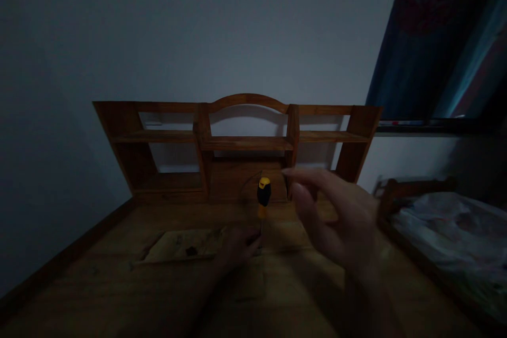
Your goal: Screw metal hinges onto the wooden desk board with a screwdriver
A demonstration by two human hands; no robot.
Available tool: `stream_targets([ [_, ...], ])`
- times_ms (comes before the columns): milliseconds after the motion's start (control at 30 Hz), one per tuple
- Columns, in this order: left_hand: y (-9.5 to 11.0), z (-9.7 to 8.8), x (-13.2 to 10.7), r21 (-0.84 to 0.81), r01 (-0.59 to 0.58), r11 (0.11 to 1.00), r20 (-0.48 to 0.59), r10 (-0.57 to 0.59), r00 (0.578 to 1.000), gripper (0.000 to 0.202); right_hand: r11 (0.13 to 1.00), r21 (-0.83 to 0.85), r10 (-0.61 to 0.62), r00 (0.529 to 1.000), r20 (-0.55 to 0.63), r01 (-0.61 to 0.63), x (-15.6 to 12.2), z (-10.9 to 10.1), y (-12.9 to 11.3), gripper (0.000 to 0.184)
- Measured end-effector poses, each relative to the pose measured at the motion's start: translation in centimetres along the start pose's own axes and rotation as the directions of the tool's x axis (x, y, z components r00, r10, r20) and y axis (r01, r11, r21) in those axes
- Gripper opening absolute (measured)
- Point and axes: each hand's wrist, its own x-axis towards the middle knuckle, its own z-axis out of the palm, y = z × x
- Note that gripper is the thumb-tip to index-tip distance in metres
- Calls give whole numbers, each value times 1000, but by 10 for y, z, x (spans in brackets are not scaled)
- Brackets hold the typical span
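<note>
A screwdriver [263, 193] with a black and yellow handle stands upright over the wooden desk, its handle at the top. My left hand [237, 245] is low down by its shaft, fingers closed around the lower part; the tip is too dark to make out. To the right of the handle, apart from it, my right hand [343, 216] is raised with thumb and index finger apart and nothing visible between them. Beside my left hand, a flat tan piece like cardboard [170, 247] lies on the desk, with a small dark object [191, 251] on it.
Behind the desk surface [99, 274], a wooden shelf unit [245, 143] stands against the wall. At the right are a plastic-covered heap [455, 227] and a dark curtained window [428, 63]. The room is dim.
</note>
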Motion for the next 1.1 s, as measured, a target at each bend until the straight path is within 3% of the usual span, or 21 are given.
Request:
stream_targets([
  [67,-2,2,0,94,-26,995,-34,29,999,37,998,38,58,998,-8,-58,20,16,10,44],
  [133,-5,4,1,148,-60,987,-55,69,996,39,996,57,63,996,64,-66,35,33,22,48],
  [233,-9,7,1,163,-88,983,-66,100,993,36,991,129,-1,980,200,-25,42,53,36,50],
  [367,-13,9,2,215,-88,973,-81,107,991,35,955,296,-114,946,303,20,41,67,47,35],
  [600,-12,11,0,227,-109,968,-108,136,985,37,898,435,-205,941,269,71,40,78,53,35],
  [833,-3,8,-2,239,-126,963,-108,155,982,29,923,382,-164,953,256,56,40,82,55,16],
  [967,-2,7,-2,201,-144,969,-100,167,981,27,948,313,-126,968,218,53,42,88,50,23],
  [1100,-5,9,-3,193,-137,972,-109,160,981,27,902,426,-194,953,235,78,43,89,49,19],
])
